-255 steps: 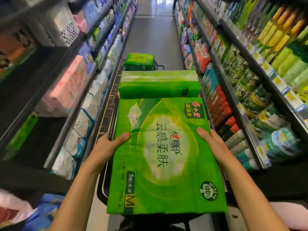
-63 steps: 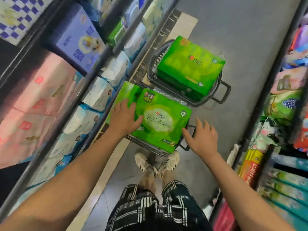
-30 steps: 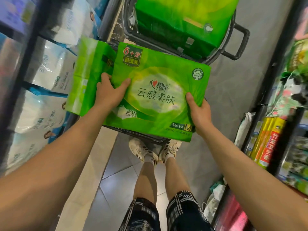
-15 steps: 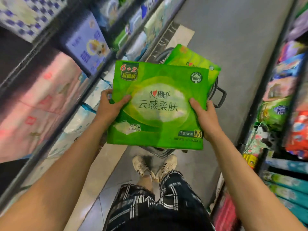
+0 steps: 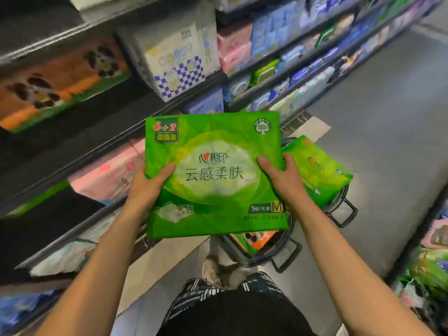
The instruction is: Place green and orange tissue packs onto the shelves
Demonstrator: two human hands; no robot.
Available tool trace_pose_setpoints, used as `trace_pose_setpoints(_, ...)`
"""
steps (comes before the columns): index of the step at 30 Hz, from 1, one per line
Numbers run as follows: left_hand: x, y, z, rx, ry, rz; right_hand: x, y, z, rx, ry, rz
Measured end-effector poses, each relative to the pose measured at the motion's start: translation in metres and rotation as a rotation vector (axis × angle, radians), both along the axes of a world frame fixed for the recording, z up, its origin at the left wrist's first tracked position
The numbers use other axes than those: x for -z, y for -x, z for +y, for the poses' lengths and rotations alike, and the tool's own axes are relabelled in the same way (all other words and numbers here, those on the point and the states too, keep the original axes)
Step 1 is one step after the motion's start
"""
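I hold a large green tissue pack up in front of me, its printed face toward the camera. My left hand grips its left edge with the thumb on the front. My right hand grips its right edge the same way. Below and to the right, a second green pack lies on a dark shopping basket on the floor. A nearer dark basket sits just under the held pack, with a green and orange package inside it.
Shelving full of tissue packs runs along the left, with a checkered white box and pink packs. More shelved goods line the right edge. Grey aisle floor stretches ahead. My shoes stand by the near basket.
The green pack has been lifted out of the near basket and raised higher. The view has swung up toward the left shelves, and both hands keep their grip on the pack's edges.
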State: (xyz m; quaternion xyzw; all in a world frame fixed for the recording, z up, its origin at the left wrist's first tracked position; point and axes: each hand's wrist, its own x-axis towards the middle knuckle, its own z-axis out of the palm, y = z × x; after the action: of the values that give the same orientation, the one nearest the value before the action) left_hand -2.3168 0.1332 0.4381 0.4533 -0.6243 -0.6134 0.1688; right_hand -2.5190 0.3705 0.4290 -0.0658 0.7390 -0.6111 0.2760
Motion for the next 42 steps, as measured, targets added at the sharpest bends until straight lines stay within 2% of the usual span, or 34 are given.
trace_pose_setpoints(9,-0.025,-0.146,0.036,-0.425,0.064,-0.028,-0.015,-0.063,-0.065,-0.418,0.008,0.057)
trace_pose_setpoints(16,-0.022,-0.274,0.045,-0.686,0.069,-0.006,-0.021,-0.164,-0.128,-0.665,0.002,0.117)
trace_pose_setpoints(20,-0.011,-0.344,0.033,-0.765,0.048,0.005,-0.019,-0.232,-0.158,-0.744,0.009,0.082)
trace_pose_setpoints(26,-0.005,-0.438,-0.012,-0.783,0.062,0.008,-0.015,-0.328,-0.208,-0.766,0.023,0.038)
trace_pose_setpoints(31,-0.006,-0.493,-0.074,-0.718,0.033,0.021,-0.02,-0.377,-0.252,-0.765,0.031,0.022)
trace_pose_setpoints(36,-0.014,-0.504,-0.144,-0.686,0.051,0.004,-0.03,-0.395,-0.313,-0.739,0.013,0.097)
trace_pose_setpoints(42,-0.01,-0.495,-0.252,-0.67,0.124,0.011,-0.023,-0.388,-0.426,-0.774,0.079,0.135)
